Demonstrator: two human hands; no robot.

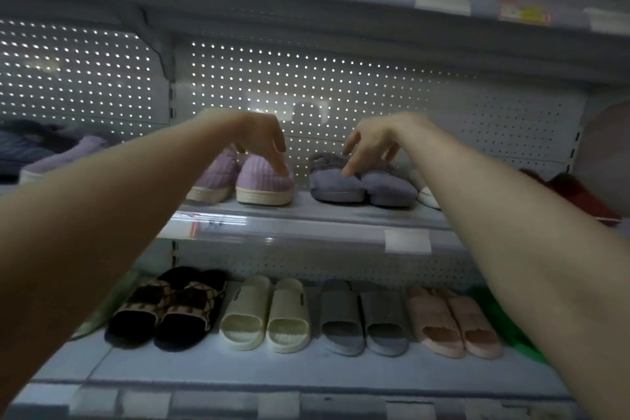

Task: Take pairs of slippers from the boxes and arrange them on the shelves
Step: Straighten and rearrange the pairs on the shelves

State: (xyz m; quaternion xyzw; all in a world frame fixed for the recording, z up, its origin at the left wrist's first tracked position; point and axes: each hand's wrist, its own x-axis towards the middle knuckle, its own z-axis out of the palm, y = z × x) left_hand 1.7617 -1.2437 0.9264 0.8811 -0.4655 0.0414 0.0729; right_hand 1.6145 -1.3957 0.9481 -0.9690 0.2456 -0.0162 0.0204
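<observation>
Frame centre: left hand (267, 141), fingers loosely spread, touches the lilac pair (262, 181); right hand (370, 147) likewise touches the grey pair (361, 186). Seemingly squaring these 2 pairs up; next calls for withdrawing without nudging them.

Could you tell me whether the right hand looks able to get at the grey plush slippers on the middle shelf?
Probably yes: the right hand hangs open just above the grey plush slippers, its fingertips at or near their fluffy tops, and nothing lies between them.
</observation>
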